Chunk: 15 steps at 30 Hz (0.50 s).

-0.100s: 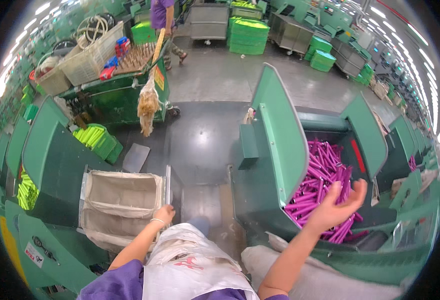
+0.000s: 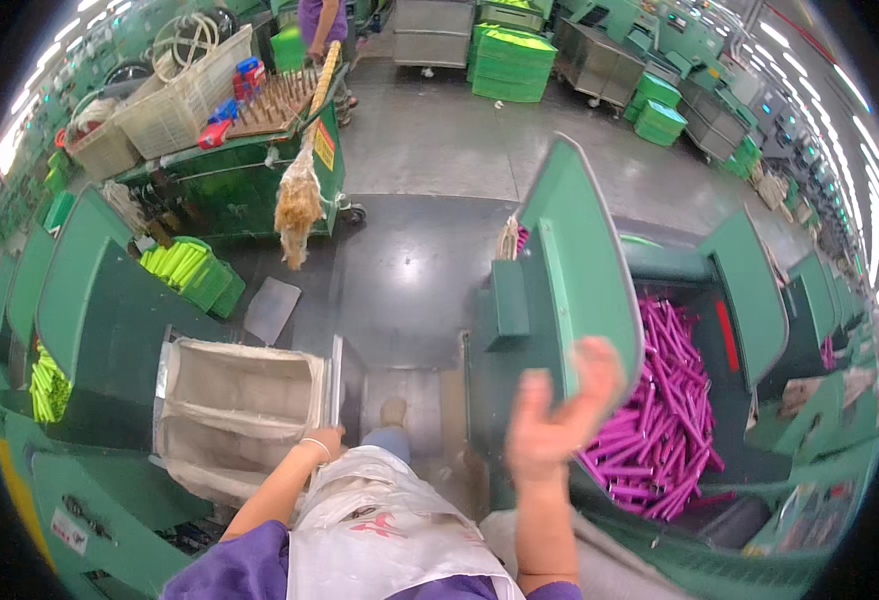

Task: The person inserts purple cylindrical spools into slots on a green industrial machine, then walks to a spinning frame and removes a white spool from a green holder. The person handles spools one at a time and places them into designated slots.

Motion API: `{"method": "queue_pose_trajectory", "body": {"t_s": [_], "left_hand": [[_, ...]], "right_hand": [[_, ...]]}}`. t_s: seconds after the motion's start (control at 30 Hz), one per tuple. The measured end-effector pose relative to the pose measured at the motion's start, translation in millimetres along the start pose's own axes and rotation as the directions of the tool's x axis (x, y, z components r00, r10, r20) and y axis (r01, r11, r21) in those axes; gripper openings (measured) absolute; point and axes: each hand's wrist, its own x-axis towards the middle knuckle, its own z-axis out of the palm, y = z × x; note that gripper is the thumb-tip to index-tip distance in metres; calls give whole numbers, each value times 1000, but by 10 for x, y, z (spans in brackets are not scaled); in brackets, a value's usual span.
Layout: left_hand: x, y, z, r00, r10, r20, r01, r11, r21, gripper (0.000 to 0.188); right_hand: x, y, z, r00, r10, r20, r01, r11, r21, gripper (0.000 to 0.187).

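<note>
My left hand (image 2: 326, 441) is closed at the near right corner of a cart (image 2: 336, 385) with a metal frame and cream cloth lining. Its fingers seem curled round the frame's edge. Two cloth compartments show inside the cart. My right hand (image 2: 562, 420) is raised in front of a tall green panel (image 2: 595, 260), slightly blurred, with fingers apart and nothing in it. Just right of that hand, a heap of slim magenta tubes (image 2: 665, 410) lies in a dark green machine bin (image 2: 740, 400).
Ahead on the left stands a green trolley (image 2: 230, 195) carrying baskets and spindles, with a fibre-covered stick (image 2: 300, 200) hanging off it. A green crate (image 2: 210, 280) holds lime tubes. One person (image 2: 322, 25) is beyond the trolley. Metal bins (image 2: 430, 40) and green crate stacks (image 2: 512, 65) stand farther off.
My right hand has swung left, from over the magenta tubes to in front of the green panel. My left hand stays at the cart's edge. The view has shifted slightly.
</note>
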Motion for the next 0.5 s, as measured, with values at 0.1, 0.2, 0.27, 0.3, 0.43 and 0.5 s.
{"method": "queue_pose_trajectory", "body": {"t_s": [0.1, 0.2, 0.27, 0.3, 0.43, 0.5], "left_hand": [[578, -79, -248, 985, 27, 169, 9, 979, -205, 44], [1101, -188, -691, 1000, -18, -10, 14, 946, -324, 45], [1411, -298, -1095, 1000, -19, -5, 16, 938, -346, 43], [1524, -361, -1301, 1000, -7, -14, 1, 920, -393, 43], [2168, -616, -2076, 989, -76, -125, 15, 905, -426, 42], [2634, -784, -2368, 991, -119, -66, 74, 876, -476, 39]], "right_hand": [[118, 40, 1198, 959, 21, 282, -102, 956, 276, 34], [400, 222, 2232, 900, 110, 423, -266, 905, 331, 37], [620, 387, 2810, 848, 129, 514, -303, 913, 272, 37], [762, 481, 3091, 786, 182, 591, -372, 903, 216, 37], [1422, 910, 4137, 770, 135, 624, -396, 868, 300, 36], [1802, 1203, 4707, 804, 148, 577, -356, 895, 267, 36]]}}
